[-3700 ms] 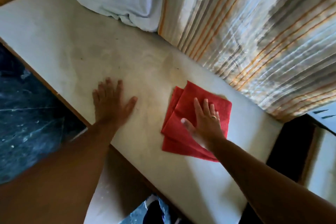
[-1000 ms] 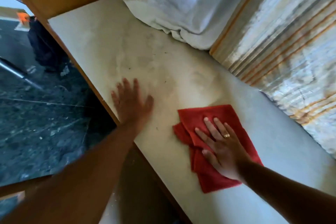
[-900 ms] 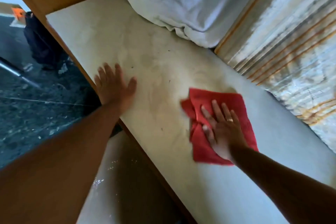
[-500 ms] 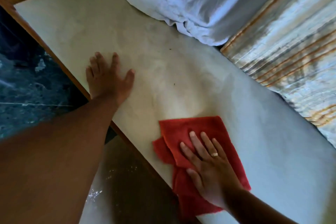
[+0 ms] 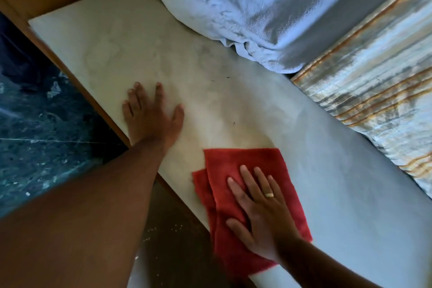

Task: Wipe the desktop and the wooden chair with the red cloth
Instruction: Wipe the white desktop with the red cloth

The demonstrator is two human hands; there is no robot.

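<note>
Right hand (image 5: 264,215) lies palm-down with its fingers (image 5: 247,180) extended and slightly spread, pressing flat on the red cloth (image 5: 245,166); nothing is gripped, and a ring (image 5: 269,195) shows on one finger. The cloth, folded into overlapping layers, lies under and ahead of the palm on the near part of the desk (image 5: 140,49), its lower corner overhanging the desk's front edge. Left hand (image 5: 152,117) rests flat and empty on the bare surface, fingers loosely spread, with the heel of the hand just at the front edge, well apart from the cloth. Pale, smudged desktop stretches open between the hands and beyond the fingertips. A crumpled white cloth (image 5: 257,7) lies at the far side; a striped curtain (image 5: 374,82) hangs along the right. Dark speckled floor (image 5: 35,124) shows beyond the left edge.
</note>
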